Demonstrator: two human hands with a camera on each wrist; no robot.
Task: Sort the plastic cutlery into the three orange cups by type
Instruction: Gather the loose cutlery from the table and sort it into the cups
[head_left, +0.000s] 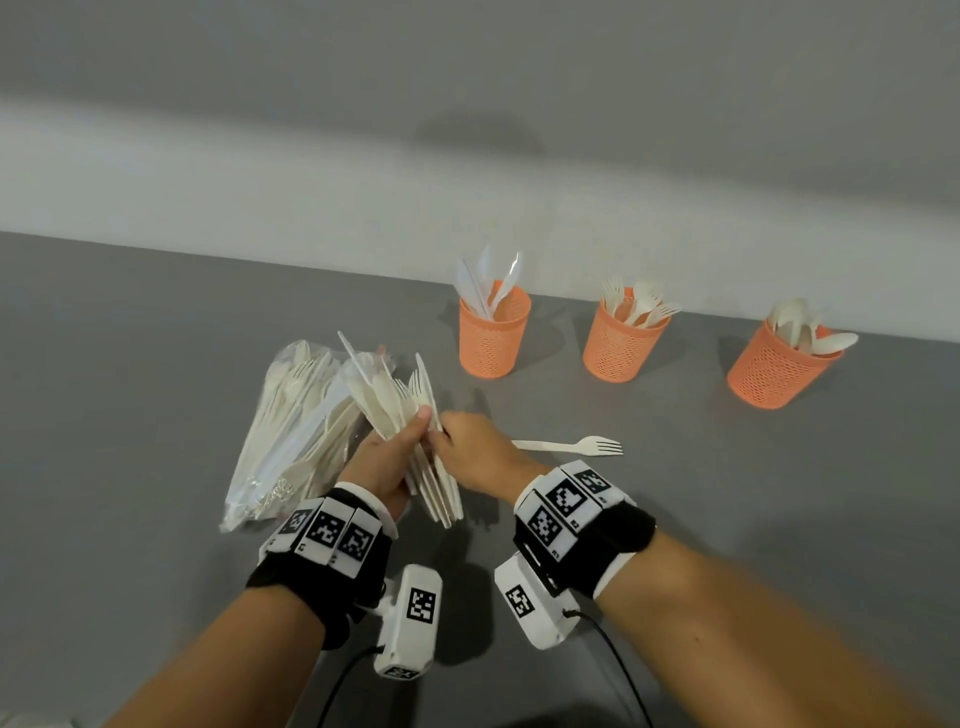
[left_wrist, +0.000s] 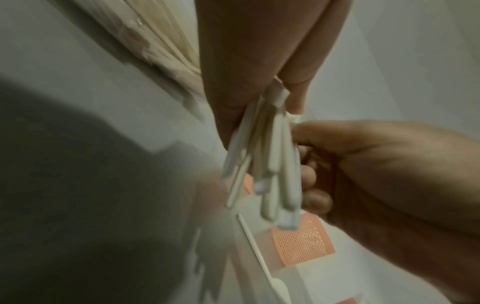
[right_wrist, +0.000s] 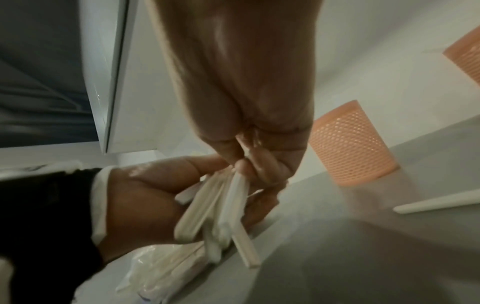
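Desk (head_left: 156, 322) is grey and runs back to a white wall; its far edge passes just behind the three orange mesh cups. Knife cup (head_left: 493, 335) sits left, fork cup (head_left: 621, 343) middle, spoon cup (head_left: 774, 366) right and tilted in this wide view. The cups are well apart from each other, with bare desk between them and the hands. A loose fork (head_left: 569, 445) lies flat just right of the right hand, tines pointing right. A clear plastic bag (head_left: 291, 426) with more cutlery lies left of the hands, touching the left hand's side.

Left hand (head_left: 384, 465): grip clenched around a fanned bundle of cutlery (head_left: 410, 415), thumb across the front, heads up and away, handles hanging down toward the person. Held above the desk, just right of the bag.

Right hand (head_left: 475, 452): palm down, fingertips pinching into the same bundle from the right; the right wrist view shows thumb and fingers closed on one handle (right_wrist: 239, 193). Can't tell which utensil type.

Both forearms come in from the near edge, converging at the bundle.
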